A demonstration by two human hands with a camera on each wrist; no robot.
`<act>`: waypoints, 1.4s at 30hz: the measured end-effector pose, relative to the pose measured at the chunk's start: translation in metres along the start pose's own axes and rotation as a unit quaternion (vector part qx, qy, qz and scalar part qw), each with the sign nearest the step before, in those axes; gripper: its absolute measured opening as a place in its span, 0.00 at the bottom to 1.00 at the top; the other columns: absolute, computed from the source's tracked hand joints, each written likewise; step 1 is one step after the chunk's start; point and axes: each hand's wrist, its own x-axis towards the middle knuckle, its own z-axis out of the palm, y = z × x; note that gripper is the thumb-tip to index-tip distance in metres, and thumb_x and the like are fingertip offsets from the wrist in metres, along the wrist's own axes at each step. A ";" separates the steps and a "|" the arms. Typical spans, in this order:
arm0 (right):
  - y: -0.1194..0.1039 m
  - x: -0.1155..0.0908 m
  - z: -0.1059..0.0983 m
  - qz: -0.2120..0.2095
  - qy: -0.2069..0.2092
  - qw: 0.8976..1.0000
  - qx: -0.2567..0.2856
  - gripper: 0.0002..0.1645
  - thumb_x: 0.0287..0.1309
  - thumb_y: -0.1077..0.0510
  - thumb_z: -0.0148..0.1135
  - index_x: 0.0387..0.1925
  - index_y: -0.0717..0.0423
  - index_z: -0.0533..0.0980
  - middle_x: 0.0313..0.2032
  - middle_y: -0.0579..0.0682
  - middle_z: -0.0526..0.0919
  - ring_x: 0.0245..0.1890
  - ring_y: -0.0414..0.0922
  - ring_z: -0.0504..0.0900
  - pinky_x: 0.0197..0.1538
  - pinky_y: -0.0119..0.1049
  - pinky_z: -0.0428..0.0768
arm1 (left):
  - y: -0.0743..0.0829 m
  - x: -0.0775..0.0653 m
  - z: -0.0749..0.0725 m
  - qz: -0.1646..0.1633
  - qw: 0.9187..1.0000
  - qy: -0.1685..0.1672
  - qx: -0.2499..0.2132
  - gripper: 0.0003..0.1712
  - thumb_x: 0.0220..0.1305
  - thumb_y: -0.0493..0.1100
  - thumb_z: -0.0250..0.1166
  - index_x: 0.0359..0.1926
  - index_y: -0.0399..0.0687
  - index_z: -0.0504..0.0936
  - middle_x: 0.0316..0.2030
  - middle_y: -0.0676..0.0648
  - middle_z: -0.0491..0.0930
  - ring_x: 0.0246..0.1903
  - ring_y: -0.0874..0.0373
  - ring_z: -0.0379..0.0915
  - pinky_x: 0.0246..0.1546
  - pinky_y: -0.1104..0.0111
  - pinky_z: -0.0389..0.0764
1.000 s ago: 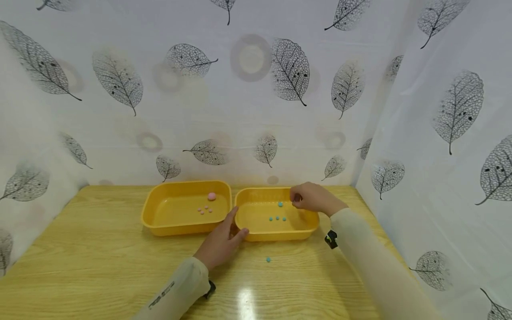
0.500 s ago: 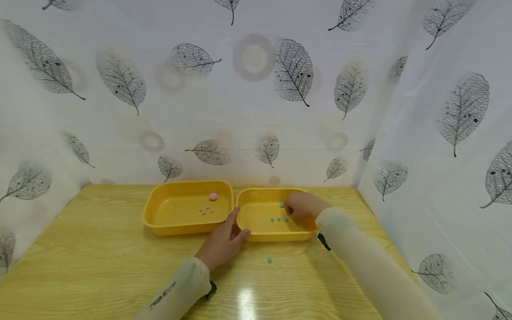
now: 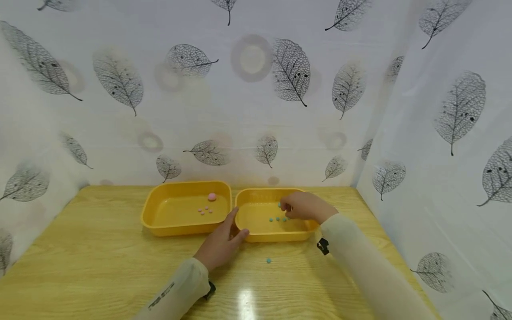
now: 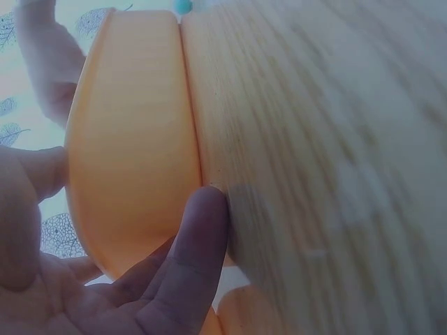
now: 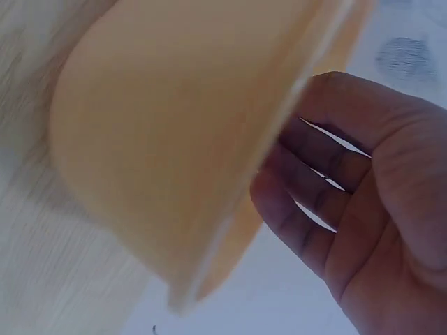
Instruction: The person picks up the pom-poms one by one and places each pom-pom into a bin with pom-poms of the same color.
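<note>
My left hand (image 3: 219, 243) touches the near left corner of the right yellow tray (image 3: 264, 236); its index finger lies at the left rim, its thumb against the front wall. In the left wrist view, the thumb (image 4: 202, 223) is low against the tray's outer wall. My right hand (image 3: 306, 206) reaches over the right rim of that tray, fingers bent down. Beside its fingertips sits a partly covered blue lump (image 3: 279, 205). Small blue pieces (image 3: 278, 218) lie in a row below. In the right wrist view, the tray rim hides the fingertips; I cannot tell whether they hold anything.
Left of it stands another yellow tray (image 3: 160, 230) with a pink lump (image 3: 212, 197) and several small pink pieces (image 3: 202, 213). One blue piece (image 3: 269, 261) lies on the wooden table (image 3: 100, 266) in front. A leaf-patterned curtain (image 3: 240, 111) hangs behind and to the right.
My right hand has moved left and down from the tray's right rim toward the blue lump. Another blue piece now shows at the row's right end, by the fingers. My left hand has stayed put.
</note>
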 end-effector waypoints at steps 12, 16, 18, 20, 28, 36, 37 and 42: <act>-0.041 -0.055 0.017 -0.061 0.166 0.984 0.018 0.07 0.65 0.57 0.71 0.44 0.50 0.83 0.39 0.41 0.85 0.37 0.42 0.83 0.41 0.35 0.83 | -0.001 0.000 0.000 -0.008 1.000 0.000 0.005 0.49 0.72 0.69 0.59 0.84 0.63 0.47 0.71 0.43 0.71 0.67 0.43 0.71 0.67 0.42 0.70; -0.044 -0.064 0.026 -0.075 0.192 0.978 0.024 0.07 0.64 0.58 0.72 0.43 0.50 0.83 0.38 0.40 0.85 0.35 0.38 0.82 0.40 0.33 0.82 | 0.000 0.000 -0.002 0.002 1.000 0.003 0.006 0.48 0.73 0.66 0.59 0.84 0.61 0.48 0.63 0.45 0.77 0.61 0.47 0.76 0.64 0.44 0.74; -0.046 -0.066 0.030 -0.086 0.197 0.976 0.032 0.07 0.63 0.58 0.73 0.42 0.50 0.83 0.37 0.39 0.85 0.35 0.37 0.81 0.39 0.32 0.82 | 0.000 0.000 -0.002 0.009 1.000 0.005 0.008 0.48 0.74 0.65 0.60 0.84 0.59 0.48 0.61 0.45 0.78 0.59 0.49 0.77 0.62 0.45 0.75; -0.047 -0.067 0.035 -0.098 0.191 0.976 0.047 0.06 0.63 0.58 0.73 0.40 0.50 0.84 0.35 0.37 0.84 0.34 0.36 0.81 0.38 0.31 0.82 | 0.000 0.001 -0.002 0.008 1.000 0.005 0.008 0.48 0.74 0.64 0.60 0.84 0.59 0.48 0.60 0.46 0.79 0.58 0.50 0.77 0.62 0.46 0.75; -0.054 -0.069 0.050 -0.124 0.143 0.978 0.084 0.04 0.64 0.59 0.72 0.39 0.51 0.84 0.34 0.36 0.83 0.33 0.35 0.81 0.39 0.28 0.81 | 0.002 0.000 -0.001 0.004 1.000 0.003 0.010 0.47 0.74 0.64 0.60 0.84 0.60 0.48 0.59 0.46 0.79 0.55 0.51 0.78 0.61 0.46 0.76; -0.059 -0.065 0.061 -0.131 0.115 0.981 0.086 0.04 0.63 0.59 0.71 0.40 0.51 0.84 0.34 0.38 0.85 0.32 0.32 0.80 0.39 0.26 0.80 | 0.000 -0.003 -0.003 -0.003 1.000 0.004 0.008 0.47 0.74 0.64 0.60 0.84 0.60 0.49 0.63 0.44 0.78 0.60 0.47 0.77 0.63 0.44 0.74; -0.060 -0.065 0.062 -0.129 0.110 0.982 0.084 0.04 0.63 0.59 0.71 0.40 0.50 0.84 0.34 0.38 0.84 0.32 0.32 0.79 0.39 0.26 0.80 | 0.000 -0.003 -0.003 -0.001 1.000 0.004 0.009 0.47 0.74 0.64 0.60 0.84 0.60 0.48 0.64 0.43 0.77 0.61 0.46 0.76 0.64 0.43 0.74; -0.064 -0.063 0.066 -0.122 0.095 0.986 0.065 0.04 0.63 0.57 0.72 0.38 0.47 0.83 0.32 0.36 0.83 0.30 0.32 0.77 0.37 0.26 0.78 | 0.001 0.000 -0.001 0.010 1.000 0.003 0.004 0.48 0.74 0.64 0.59 0.84 0.59 0.48 0.72 0.40 0.70 0.67 0.41 0.71 0.67 0.42 0.70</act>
